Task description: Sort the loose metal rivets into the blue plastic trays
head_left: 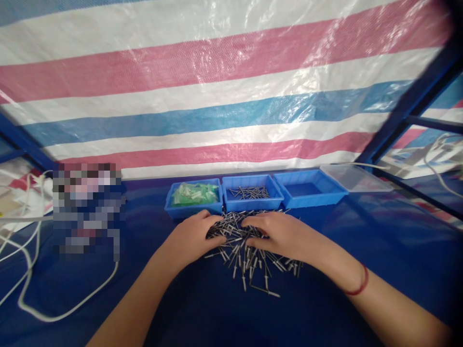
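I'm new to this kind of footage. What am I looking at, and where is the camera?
There is no machine: a camera worn on a person's head looks down at their own bare hands. The left hand and right hand rest cupped on a pile of small metal pins on a blue table cover. Behind stand three blue trays: the left tray holds green plastic pieces, the middle tray a few pins, the right tray shows its bare floor. Nothing is lifted.
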Tool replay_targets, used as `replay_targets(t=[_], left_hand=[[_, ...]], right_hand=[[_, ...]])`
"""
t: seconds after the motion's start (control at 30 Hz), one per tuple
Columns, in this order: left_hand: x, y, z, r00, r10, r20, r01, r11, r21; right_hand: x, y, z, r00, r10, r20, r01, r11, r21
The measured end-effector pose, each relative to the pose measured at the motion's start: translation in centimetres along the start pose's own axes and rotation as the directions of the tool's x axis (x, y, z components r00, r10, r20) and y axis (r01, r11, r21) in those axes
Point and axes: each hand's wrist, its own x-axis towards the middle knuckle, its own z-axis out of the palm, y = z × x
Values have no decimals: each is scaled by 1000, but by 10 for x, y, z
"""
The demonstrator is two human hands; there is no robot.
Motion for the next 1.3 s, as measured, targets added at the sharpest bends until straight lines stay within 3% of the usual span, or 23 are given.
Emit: replay_targets(t=[0.27, 0.37, 0.5, 0.6, 0.7, 0.8, 0.93, 1.13, 1.3], left_hand=[[1, -6, -2, 998, 41, 44, -39, 998, -45], [0, -7, -4, 996, 75, 46, -72, 995, -63], [1, -6, -15, 993, 115, -1, -115, 991, -67], [4, -10, -23, 976, 143, -167, -141, 990, 21], [8, -22, -25, 930, 165, -328, -105, 976, 193], [12, -35, -21, 928, 142, -344, -44, 959, 279], [14, -40, -16, 946, 108, -306, -16, 957, 291], [14, -36, -20, 964, 104, -245, -14, 940, 342], [11, -41, -25, 974, 169, -154, -105, 929, 354]], right_hand=[[-8, 20, -24, 995, 15, 104, -30, 989, 143], [-19, 32, -40, 986, 92, 142, -119, 974, 191], [-33, 44, -60, 976, 211, 57, -219, 951, 217], [-33, 46, -67, 974, 212, -75, -197, 965, 175], [-23, 45, -62, 950, 194, -245, -190, 981, 41], [-10, 47, -45, 925, 52, -377, -102, 988, -115], [1, 50, -21, 947, -99, -306, 26, 971, -236], [3, 51, -10, 963, -116, -242, 72, 980, -184], [-3, 49, -10, 964, -132, -229, 106, 987, -125]])
